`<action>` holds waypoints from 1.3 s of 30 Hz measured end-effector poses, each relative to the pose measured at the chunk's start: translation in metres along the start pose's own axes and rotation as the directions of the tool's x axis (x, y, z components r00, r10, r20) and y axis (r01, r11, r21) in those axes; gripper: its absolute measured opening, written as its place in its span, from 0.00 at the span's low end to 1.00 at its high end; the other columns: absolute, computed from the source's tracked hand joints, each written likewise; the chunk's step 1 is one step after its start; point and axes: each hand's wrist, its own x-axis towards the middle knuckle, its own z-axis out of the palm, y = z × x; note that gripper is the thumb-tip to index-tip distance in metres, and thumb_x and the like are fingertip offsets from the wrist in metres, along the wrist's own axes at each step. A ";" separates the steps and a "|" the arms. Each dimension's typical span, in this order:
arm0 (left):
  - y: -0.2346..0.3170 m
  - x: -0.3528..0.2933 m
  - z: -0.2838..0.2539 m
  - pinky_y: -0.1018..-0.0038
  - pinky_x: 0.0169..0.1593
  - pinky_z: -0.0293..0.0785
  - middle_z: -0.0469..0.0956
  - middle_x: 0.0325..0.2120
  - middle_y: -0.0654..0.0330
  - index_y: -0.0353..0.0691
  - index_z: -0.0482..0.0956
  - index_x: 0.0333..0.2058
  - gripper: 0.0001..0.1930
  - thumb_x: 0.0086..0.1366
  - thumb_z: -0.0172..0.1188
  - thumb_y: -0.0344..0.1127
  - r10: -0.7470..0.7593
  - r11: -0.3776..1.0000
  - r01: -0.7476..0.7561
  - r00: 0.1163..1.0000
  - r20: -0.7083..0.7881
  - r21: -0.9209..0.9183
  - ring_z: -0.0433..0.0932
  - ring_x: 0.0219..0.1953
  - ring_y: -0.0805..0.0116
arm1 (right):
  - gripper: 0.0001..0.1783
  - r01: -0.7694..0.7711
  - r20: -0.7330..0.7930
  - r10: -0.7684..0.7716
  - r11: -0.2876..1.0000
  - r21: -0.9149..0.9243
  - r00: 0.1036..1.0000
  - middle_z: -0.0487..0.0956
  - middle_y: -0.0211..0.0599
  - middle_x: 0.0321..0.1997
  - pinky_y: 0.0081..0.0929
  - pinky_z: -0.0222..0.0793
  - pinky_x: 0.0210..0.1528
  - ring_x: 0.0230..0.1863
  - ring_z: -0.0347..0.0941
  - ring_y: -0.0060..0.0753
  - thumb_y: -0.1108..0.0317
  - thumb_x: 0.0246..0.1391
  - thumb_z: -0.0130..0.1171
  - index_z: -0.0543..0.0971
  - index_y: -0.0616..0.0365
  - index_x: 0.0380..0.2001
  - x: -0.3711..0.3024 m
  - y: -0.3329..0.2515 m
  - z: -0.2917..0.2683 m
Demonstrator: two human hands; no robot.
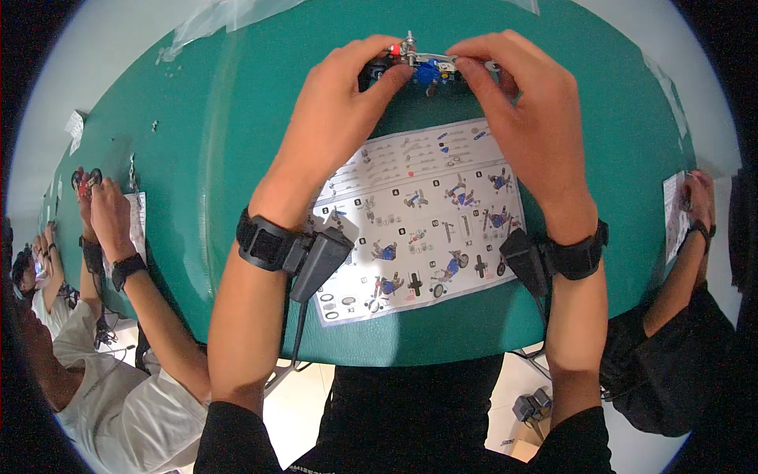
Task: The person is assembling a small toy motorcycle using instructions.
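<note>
Near the far side of the table I hold a small, partly built toy vehicle (429, 73) with blue parts, a red piece and metal bolts. My left hand (345, 99) is closed round its left end, next to a black, wheel-like part. At the right end, the thumb and fingers of my right hand (527, 99) pinch the model by a thin light-grey strip. The fingers partly hide both ends. Below my hands lies a printed instruction sheet (418, 189) with pictures of parts and assembly steps.
The green table (253, 134) has a rounded edge. At the left, another person's hands (110, 209) hold a red and black model beside a sheet. A further person's hand (696, 201) is at the right edge. Small loose parts (155, 125) lie at the far left.
</note>
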 end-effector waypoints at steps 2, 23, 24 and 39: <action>-0.002 0.000 0.001 0.75 0.54 0.76 0.88 0.44 0.60 0.33 0.84 0.56 0.14 0.77 0.65 0.34 0.045 0.999 -0.045 0.999 -0.019 0.007 0.81 0.46 0.75 | 0.05 0.044 -0.027 -0.044 0.999 -0.004 0.999 0.82 0.44 0.35 0.44 0.76 0.41 0.38 0.82 0.53 0.70 0.65 0.65 0.85 0.57 0.41 0.000 0.002 0.001; -0.001 0.003 -0.001 0.74 0.54 0.77 0.88 0.45 0.59 0.35 0.85 0.56 0.15 0.76 0.65 0.35 0.062 0.998 -0.062 0.998 -0.020 0.020 0.82 0.46 0.74 | 0.07 -0.284 0.076 0.275 0.944 0.168 0.958 0.82 0.32 0.26 0.29 0.70 0.30 0.24 0.74 0.26 0.68 0.65 0.67 0.86 0.56 0.44 0.002 0.008 -0.012; 0.001 0.001 -0.001 0.74 0.55 0.77 0.88 0.45 0.58 0.35 0.85 0.56 0.15 0.76 0.65 0.35 0.033 0.999 -0.033 0.999 -0.013 0.029 0.82 0.47 0.73 | 0.07 -0.277 0.070 0.269 0.947 0.165 0.961 0.82 0.32 0.26 0.29 0.70 0.30 0.24 0.74 0.26 0.68 0.65 0.67 0.86 0.56 0.44 0.002 0.007 -0.012; 0.014 -0.002 -0.004 0.68 0.59 0.79 0.87 0.50 0.52 0.38 0.86 0.57 0.16 0.75 0.68 0.35 0.012 0.992 -0.012 1.000 0.001 0.125 0.85 0.51 0.62 | 0.05 -0.420 0.203 0.391 0.620 0.662 0.898 0.86 0.28 0.32 0.18 0.71 0.31 0.29 0.77 0.15 0.68 0.67 0.69 0.83 0.58 0.39 -0.002 -0.004 0.009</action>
